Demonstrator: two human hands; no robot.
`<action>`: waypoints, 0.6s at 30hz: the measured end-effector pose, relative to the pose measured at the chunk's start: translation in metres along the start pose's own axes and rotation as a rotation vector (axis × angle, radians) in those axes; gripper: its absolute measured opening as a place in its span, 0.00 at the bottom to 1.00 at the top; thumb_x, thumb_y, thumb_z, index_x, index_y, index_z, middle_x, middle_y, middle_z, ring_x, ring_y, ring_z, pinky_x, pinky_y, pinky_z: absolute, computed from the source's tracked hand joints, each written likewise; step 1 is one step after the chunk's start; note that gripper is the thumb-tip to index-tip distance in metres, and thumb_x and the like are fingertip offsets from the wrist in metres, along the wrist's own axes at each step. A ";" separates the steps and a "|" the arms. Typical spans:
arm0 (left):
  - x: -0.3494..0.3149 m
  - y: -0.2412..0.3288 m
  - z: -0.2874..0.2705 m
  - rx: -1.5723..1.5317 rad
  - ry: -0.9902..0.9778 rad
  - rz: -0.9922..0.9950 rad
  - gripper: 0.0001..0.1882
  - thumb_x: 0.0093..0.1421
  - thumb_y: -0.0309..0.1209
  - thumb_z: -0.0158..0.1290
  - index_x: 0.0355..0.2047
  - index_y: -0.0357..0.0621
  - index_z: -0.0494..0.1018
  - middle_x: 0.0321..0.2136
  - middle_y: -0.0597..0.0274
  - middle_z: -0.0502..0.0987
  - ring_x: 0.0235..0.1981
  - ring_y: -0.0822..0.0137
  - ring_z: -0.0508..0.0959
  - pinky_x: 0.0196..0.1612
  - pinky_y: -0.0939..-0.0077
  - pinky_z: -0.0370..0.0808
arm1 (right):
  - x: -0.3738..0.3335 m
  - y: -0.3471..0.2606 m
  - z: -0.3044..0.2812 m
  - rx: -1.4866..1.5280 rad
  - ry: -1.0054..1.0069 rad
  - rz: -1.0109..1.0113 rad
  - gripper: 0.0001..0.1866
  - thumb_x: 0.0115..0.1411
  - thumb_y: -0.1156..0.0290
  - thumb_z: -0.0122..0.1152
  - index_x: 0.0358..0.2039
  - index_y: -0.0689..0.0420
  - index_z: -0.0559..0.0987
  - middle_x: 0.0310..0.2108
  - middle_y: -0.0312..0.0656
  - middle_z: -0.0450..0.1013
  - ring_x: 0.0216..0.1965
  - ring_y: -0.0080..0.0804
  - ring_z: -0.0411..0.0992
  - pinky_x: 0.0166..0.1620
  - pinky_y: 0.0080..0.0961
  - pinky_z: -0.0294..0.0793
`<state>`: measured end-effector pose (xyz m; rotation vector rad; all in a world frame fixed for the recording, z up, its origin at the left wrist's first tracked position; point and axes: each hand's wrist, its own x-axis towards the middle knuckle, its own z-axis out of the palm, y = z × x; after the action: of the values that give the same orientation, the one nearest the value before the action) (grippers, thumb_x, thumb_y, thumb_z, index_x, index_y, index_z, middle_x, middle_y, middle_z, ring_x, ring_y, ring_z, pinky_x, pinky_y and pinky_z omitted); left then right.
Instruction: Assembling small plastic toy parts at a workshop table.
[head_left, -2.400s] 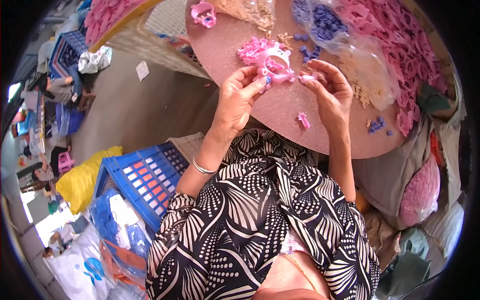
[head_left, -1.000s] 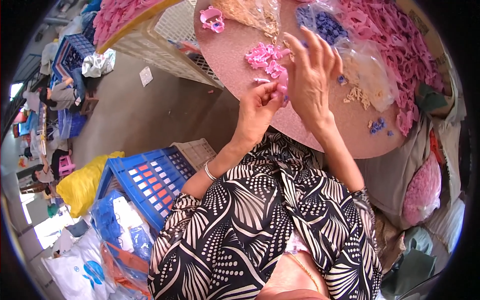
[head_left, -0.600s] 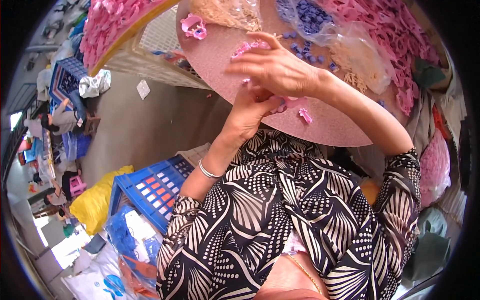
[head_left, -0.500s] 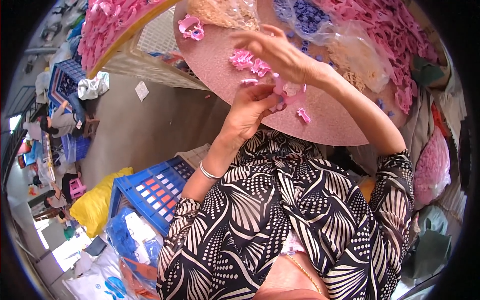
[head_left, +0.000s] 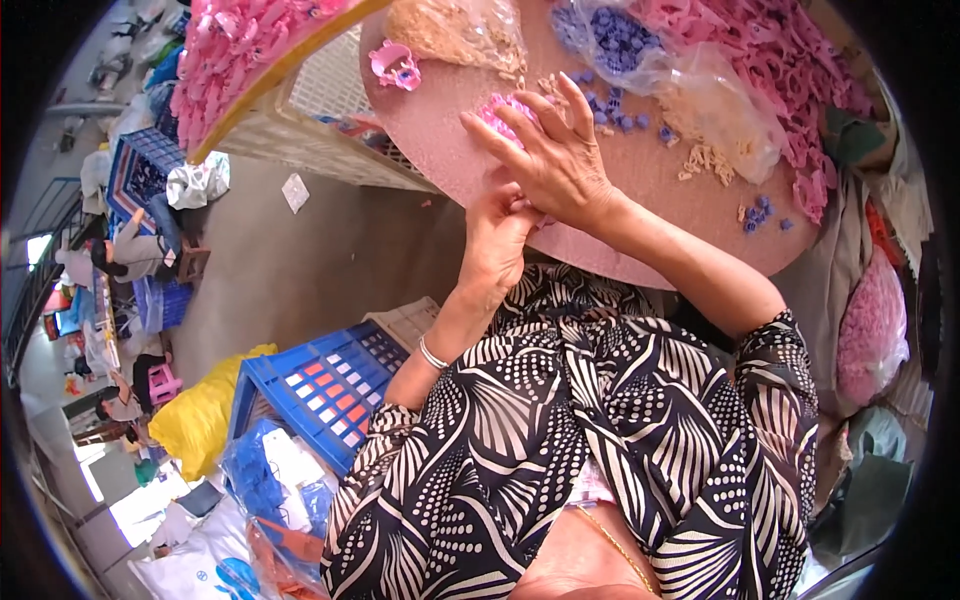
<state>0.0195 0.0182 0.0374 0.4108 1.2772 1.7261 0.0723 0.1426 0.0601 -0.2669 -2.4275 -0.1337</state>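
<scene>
Tabletop has bare pink room mid-right, between both hands and the purple bits. Far edge blocked: bags, pink parts pile. Left of hands clear up to the pink piece. Crate crowds the floor at left.

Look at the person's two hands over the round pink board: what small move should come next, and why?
Probably the right hand should close its fingers on one piece in the small pile of pink plastic parts and draw it back. That hand lies spread over the pile, while the left hand waits just below it at the round pink board's near edge; whether it holds anything is hidden.
</scene>
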 end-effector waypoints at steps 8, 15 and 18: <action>0.038 0.048 -0.009 -0.395 -0.233 -0.161 0.14 0.59 0.19 0.52 0.46 0.33 0.72 0.38 0.55 0.78 0.38 0.64 0.79 0.45 0.67 0.78 | 0.052 0.066 -0.039 1.139 0.378 0.486 0.25 0.72 0.53 0.34 0.59 0.57 0.65 0.44 0.39 0.77 0.50 0.30 0.71 0.60 0.35 0.63; 0.052 0.094 -0.025 -0.643 -0.204 -0.086 0.13 0.57 0.19 0.56 0.43 0.39 0.73 0.37 0.56 0.78 0.36 0.61 0.79 0.42 0.69 0.80 | -0.050 0.070 -0.059 0.858 0.324 0.691 0.13 0.69 0.72 0.47 0.50 0.62 0.75 0.34 0.37 0.75 0.35 0.23 0.71 0.44 0.20 0.70; 0.078 0.100 -0.031 -0.660 -0.196 -0.024 0.13 0.58 0.28 0.59 0.43 0.39 0.73 0.38 0.57 0.78 0.38 0.60 0.79 0.45 0.59 0.80 | -0.124 0.071 -0.061 0.743 0.390 0.693 0.10 0.65 0.80 0.50 0.43 0.62 0.77 0.36 0.39 0.75 0.34 0.23 0.72 0.38 0.21 0.72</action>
<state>-0.0903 0.0601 0.0942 0.1646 0.5202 1.9131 0.2190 0.1823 0.0283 -0.6365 -1.7267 0.9099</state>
